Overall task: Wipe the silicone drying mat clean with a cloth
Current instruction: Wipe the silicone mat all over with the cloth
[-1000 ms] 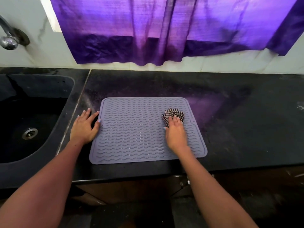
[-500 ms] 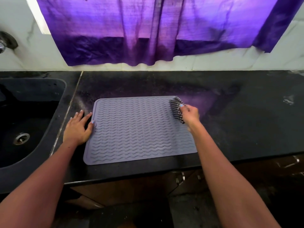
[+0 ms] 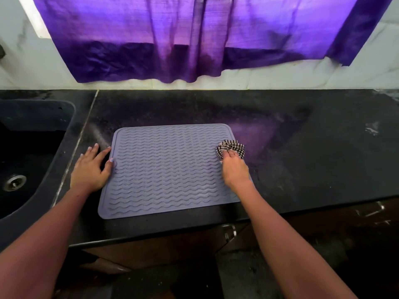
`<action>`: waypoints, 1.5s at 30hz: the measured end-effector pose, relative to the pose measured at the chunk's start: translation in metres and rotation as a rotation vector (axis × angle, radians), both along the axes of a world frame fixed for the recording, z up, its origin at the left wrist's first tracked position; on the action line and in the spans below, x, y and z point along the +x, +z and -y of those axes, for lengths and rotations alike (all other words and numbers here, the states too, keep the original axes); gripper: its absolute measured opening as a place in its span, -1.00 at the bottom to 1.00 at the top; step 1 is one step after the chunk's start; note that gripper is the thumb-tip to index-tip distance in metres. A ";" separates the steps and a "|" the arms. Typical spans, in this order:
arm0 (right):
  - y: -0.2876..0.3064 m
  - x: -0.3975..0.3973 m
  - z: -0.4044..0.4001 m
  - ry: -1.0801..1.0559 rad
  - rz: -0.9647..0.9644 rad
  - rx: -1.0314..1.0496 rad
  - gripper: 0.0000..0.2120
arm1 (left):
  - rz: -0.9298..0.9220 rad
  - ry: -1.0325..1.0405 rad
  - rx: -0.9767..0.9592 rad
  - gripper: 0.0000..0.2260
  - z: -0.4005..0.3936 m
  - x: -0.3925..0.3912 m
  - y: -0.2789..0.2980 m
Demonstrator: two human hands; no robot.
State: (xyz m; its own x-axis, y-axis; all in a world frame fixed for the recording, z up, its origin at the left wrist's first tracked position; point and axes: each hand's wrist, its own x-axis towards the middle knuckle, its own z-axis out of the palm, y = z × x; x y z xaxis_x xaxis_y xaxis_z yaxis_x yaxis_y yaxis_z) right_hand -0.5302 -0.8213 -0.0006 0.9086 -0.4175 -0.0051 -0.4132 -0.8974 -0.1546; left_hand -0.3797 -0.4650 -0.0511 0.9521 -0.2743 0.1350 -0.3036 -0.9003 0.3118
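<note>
Wiping is looking mid-course: your right hand (image 3: pixel 234 169) is pinching the cloth (image 3: pixel 232 148) at the right edge of the mat (image 3: pixel 166 169), your left hand (image 3: pixel 91 167), fingers straight, is pinning its left edge on the counter (image 3: pixel 313 158); no dirt is showing, so remaining strokes are hard to judge

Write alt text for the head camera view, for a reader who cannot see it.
A right hand presses a checked cloth onto the right edge of a grey silicone mat on a black counter. The left hand rests flat at its left edge.
</note>
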 end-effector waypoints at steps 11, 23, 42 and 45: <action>0.047 -0.023 0.034 -0.177 0.117 0.380 -0.67 | -0.011 -0.007 -0.004 -0.27 -0.001 -0.002 0.000; -0.021 -0.045 -0.003 -0.033 0.095 0.171 -0.48 | 0.000 0.004 -0.001 -0.29 0.000 -0.001 0.000; -0.028 -0.060 -0.026 -0.127 0.062 0.120 -0.43 | 0.000 -0.009 0.014 -0.29 -0.002 -0.001 -0.003; -0.025 -0.055 -0.020 -0.119 0.008 0.158 -0.42 | 0.001 -0.005 0.017 -0.30 0.000 -0.002 -0.001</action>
State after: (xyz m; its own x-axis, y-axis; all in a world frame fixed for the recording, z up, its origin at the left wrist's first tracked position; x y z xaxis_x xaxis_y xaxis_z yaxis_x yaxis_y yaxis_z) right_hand -0.5849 -0.8015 -0.0258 0.8531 -0.5167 -0.0724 -0.5134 -0.8066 -0.2930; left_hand -0.3818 -0.4647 -0.0516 0.9506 -0.2810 0.1316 -0.3082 -0.9041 0.2960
